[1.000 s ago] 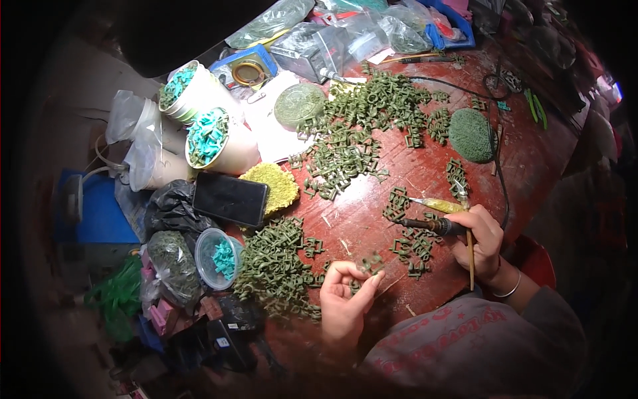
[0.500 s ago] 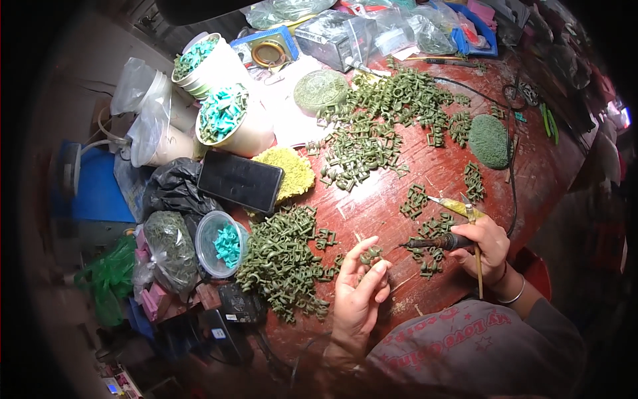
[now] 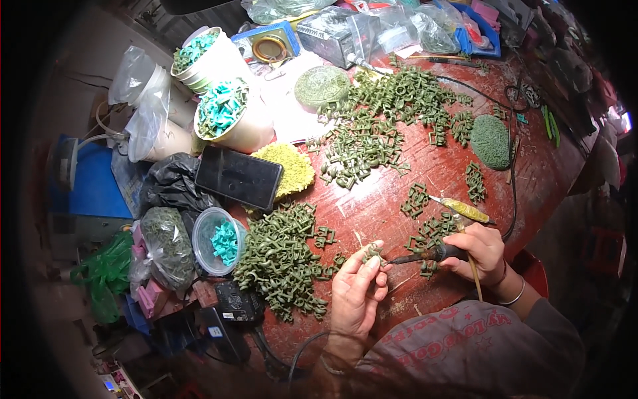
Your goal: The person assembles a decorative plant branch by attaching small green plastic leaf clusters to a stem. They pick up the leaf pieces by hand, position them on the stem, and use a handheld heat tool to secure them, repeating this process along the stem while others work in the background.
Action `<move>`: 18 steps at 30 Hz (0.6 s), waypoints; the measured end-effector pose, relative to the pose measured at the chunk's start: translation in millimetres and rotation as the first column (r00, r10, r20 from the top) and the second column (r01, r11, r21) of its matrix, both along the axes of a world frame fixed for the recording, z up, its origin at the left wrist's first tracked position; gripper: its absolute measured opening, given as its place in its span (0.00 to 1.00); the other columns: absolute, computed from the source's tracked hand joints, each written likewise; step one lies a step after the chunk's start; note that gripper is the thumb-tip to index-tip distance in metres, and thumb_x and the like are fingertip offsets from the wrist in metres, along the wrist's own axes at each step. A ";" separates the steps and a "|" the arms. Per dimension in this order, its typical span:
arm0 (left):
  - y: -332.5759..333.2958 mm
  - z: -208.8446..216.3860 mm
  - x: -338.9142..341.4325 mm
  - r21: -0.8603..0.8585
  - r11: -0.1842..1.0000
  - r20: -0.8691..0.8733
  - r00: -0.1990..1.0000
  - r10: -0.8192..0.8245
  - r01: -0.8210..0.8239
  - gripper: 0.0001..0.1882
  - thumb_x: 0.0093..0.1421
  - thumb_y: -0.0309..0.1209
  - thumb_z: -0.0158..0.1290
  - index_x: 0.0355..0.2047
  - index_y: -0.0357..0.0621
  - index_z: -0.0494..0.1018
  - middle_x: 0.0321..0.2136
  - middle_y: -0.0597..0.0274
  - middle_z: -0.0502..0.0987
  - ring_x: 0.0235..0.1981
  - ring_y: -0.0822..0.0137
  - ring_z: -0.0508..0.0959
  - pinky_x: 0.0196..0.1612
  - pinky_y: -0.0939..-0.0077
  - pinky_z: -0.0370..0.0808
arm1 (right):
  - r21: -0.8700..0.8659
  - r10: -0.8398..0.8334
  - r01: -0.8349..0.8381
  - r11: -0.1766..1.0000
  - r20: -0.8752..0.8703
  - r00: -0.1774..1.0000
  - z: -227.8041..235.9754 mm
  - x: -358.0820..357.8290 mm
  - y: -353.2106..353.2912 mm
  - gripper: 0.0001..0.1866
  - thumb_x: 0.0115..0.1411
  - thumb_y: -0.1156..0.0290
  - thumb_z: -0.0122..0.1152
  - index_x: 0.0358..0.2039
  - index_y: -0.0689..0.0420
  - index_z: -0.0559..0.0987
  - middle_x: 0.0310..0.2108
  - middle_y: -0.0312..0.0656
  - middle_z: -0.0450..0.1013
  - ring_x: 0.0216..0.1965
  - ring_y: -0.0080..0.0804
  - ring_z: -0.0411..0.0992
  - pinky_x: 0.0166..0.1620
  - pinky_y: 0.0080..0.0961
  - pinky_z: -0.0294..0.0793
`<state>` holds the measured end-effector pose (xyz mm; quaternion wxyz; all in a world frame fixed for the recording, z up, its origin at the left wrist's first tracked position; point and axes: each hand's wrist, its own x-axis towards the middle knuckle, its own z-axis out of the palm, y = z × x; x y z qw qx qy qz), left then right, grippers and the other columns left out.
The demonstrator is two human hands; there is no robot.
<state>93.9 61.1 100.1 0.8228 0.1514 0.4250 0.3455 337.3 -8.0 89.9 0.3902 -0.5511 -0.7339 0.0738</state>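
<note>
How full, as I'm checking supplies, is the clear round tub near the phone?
Partly full: a small heap of teal pieces lies in the tub, with bare clear plastic showing around them.

pinkish-red lettering and a star stand on the grey shirt. pale print marks the dark box at the worktop's back. the white label on the black device is too small to read.
</note>
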 end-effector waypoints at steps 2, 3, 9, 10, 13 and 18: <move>1.0 -2.6 -2.3 0.001 0.999 0.056 0.998 -0.034 0.034 0.19 0.67 0.25 0.50 0.57 0.32 0.67 0.33 0.62 0.77 0.29 0.80 0.73 0.27 0.87 0.69 | -0.011 -0.001 0.001 1.000 0.009 1.000 -1.7 0.6 0.6 0.19 0.50 0.60 0.75 0.36 0.59 0.80 0.26 0.39 0.71 0.22 0.34 0.72 0.25 0.28 0.71; 0.7 -3.1 -2.9 0.001 0.999 0.056 0.998 -0.034 0.034 0.19 0.67 0.25 0.50 0.57 0.32 0.67 0.33 0.62 0.77 0.29 0.80 0.73 0.27 0.87 0.69 | -0.011 -0.001 0.001 1.000 0.009 1.000 -1.9 0.2 0.4 0.19 0.50 0.60 0.75 0.36 0.59 0.80 0.26 0.39 0.71 0.22 0.34 0.72 0.25 0.28 0.71; -0.1 -2.5 -2.0 -0.012 0.999 0.061 0.998 -0.030 0.031 0.20 0.67 0.25 0.50 0.58 0.33 0.67 0.33 0.61 0.77 0.28 0.80 0.73 0.26 0.88 0.69 | -0.015 -0.007 0.007 1.000 0.010 1.000 -0.1 -1.0 0.4 0.19 0.50 0.60 0.75 0.36 0.59 0.80 0.25 0.39 0.71 0.21 0.34 0.72 0.25 0.27 0.70; -0.5 -0.4 -0.3 -0.006 1.000 0.035 0.999 -0.014 0.015 0.20 0.66 0.25 0.50 0.58 0.33 0.66 0.33 0.59 0.77 0.27 0.79 0.72 0.24 0.89 0.67 | -0.017 -0.021 0.021 1.000 -0.011 1.000 -0.1 -0.5 -0.1 0.18 0.51 0.60 0.74 0.36 0.59 0.80 0.24 0.39 0.71 0.21 0.34 0.72 0.25 0.27 0.70; 0.2 -0.7 -0.8 0.006 1.000 0.035 0.999 -0.020 0.020 0.21 0.66 0.24 0.50 0.58 0.33 0.66 0.32 0.59 0.77 0.26 0.79 0.72 0.23 0.88 0.67 | -0.024 -0.058 0.058 0.998 -0.020 0.998 1.1 0.2 0.5 0.17 0.51 0.61 0.74 0.36 0.58 0.80 0.24 0.39 0.70 0.21 0.34 0.71 0.25 0.27 0.70; 0.7 0.9 1.1 -0.006 0.999 0.007 0.999 -0.038 0.038 0.21 0.65 0.25 0.50 0.58 0.32 0.66 0.31 0.59 0.76 0.25 0.78 0.71 0.21 0.90 0.65 | -0.025 -0.045 0.044 0.999 -0.022 0.999 1.9 -2.0 3.2 0.17 0.51 0.63 0.74 0.37 0.58 0.80 0.24 0.39 0.70 0.21 0.34 0.71 0.25 0.27 0.70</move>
